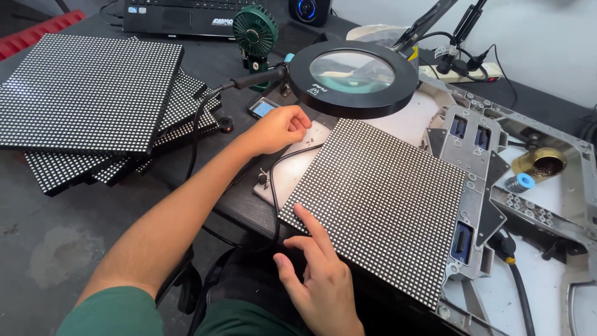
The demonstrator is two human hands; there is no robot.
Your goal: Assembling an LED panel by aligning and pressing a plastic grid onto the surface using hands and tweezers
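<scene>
two hands at a dotted led panel under the magnifier lamp

a square led panel (379,205) lies flat, face up, on a metal fixture (479,186) on the dark bench (74,249). being square it has no clear long axis; it sits turned like a diamond, one corner pointing toward the person, the opposite one toward the far right.

the right hand (317,277) rests at the panel's near-left edge. its fingers (311,227) are loosely spread, the index stretched out with its tip touching the dotted face; it pinches nothing.

the left hand (280,129) lies just beyond the panel's left corner, on a pale plate (298,168) below the round magnifier lamp (353,74). its fingers are curled together in a loose fist; whether they hold anything i cannot tell. a black cable (273,186) runs between the hands.

well apart on the left sits a stack of similar panels (93,106), fanned at different angles. a small green fan (255,31) stands behind the lamp, and a brass cup (540,163) sits at the right.
</scene>
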